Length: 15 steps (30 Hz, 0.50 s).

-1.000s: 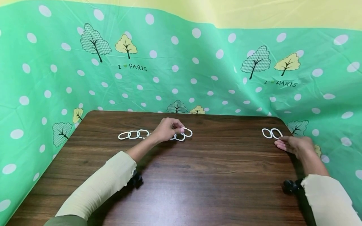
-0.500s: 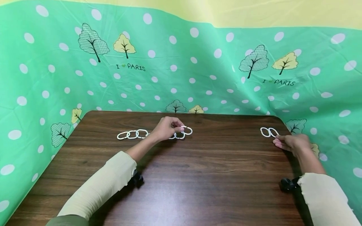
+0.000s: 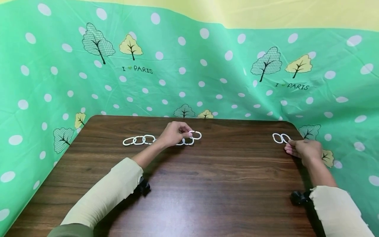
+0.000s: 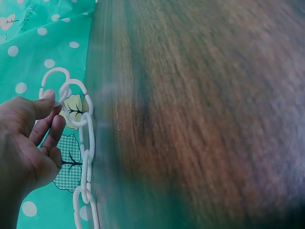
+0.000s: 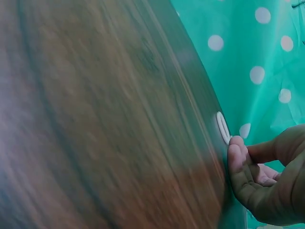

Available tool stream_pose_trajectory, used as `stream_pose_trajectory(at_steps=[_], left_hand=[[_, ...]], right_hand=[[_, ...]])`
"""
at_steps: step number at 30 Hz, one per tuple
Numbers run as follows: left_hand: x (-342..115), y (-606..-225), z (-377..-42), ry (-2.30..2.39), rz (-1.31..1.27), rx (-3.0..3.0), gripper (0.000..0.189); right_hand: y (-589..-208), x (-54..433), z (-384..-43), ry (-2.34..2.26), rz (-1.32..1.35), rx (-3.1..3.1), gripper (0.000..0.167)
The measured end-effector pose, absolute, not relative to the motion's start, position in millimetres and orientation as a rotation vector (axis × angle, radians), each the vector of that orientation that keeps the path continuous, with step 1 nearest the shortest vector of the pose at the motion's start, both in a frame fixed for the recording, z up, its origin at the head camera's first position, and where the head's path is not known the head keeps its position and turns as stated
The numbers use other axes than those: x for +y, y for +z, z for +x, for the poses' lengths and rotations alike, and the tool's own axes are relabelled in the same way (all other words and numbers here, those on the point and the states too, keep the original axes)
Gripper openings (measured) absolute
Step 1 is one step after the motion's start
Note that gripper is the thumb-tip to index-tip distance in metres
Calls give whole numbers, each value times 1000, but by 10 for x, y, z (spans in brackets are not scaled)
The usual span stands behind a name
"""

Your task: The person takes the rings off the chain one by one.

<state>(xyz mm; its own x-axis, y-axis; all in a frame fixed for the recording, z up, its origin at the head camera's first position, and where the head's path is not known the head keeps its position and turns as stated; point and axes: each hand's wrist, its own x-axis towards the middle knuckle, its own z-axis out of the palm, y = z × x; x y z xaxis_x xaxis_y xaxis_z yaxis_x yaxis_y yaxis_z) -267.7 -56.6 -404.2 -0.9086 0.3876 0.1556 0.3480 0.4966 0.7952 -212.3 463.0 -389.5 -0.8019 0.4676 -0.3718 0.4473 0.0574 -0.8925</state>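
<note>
My left hand (image 3: 174, 134) pinches the end link (image 3: 201, 135) of a white plastic chain between thumb and fingertips, at the back middle of the table. The rest of the chain (image 3: 149, 135) stretches leftward along the wood, partly behind the hand. In the left wrist view several joined links (image 4: 91, 138) trail down from the pinched one, which has a gap in its loop. Over at the back right corner, my right hand (image 3: 308, 152) pinches the near edge of a loose white link (image 3: 285, 134). Another white link (image 3: 273, 137) lies just left of it, touching or overlapping; I cannot tell which.
The brown wooden table (image 3: 207, 184) has a rounded back right corner close to my right hand. A green dotted cloth (image 3: 165, 82) with printed trees hangs behind and beside the table. Black wrist cameras (image 3: 144, 187) sit under both forearms.
My right hand has shifted slightly left and closed on the edge of the right-hand link. The left hand stays in place with the chain's end link.
</note>
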Motion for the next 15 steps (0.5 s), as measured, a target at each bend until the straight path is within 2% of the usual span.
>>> stream_pose_trajectory(at_steps=[8, 15], left_hand=[[-573, -4042, -2685, 1419, 656, 2678, 10], [-555, -4040, -2695, 1419, 657, 2671, 10]], right_hand=[[-3879, 4408, -2125, 1827, -758, -2361, 10], [-3868, 4156, -2111, 1685, -560, -2562, 41]])
